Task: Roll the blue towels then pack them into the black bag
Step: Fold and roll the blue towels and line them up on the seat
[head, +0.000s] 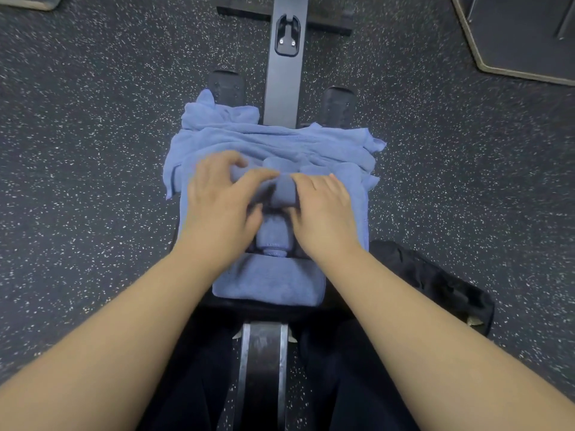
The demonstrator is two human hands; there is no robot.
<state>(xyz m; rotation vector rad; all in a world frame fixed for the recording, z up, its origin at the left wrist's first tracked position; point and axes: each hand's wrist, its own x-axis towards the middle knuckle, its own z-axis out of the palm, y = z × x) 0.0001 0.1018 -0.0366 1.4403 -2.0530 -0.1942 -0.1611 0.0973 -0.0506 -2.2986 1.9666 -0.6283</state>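
Note:
A heap of blue towels (273,141) lies on a bench seat in front of me. Both hands work on one towel in the middle. My left hand (221,197) curls its fingers over the rolled part of the blue towel (284,189), and my right hand (323,206) grips the same roll from the right. A second, tighter rolled towel (273,241) lies just below, between my wrists. A folded blue towel (267,281) sits at the near end of the seat. The black bag (435,281) lies on the floor to my right, partly behind my right forearm.
The bench's dark metal rail (284,57) runs away from me, with a cross foot at the far end; a steel rail (264,368) runs between my legs. Speckled rubber floor (93,181) lies on both sides. A dark platform (522,35) fills the top right corner.

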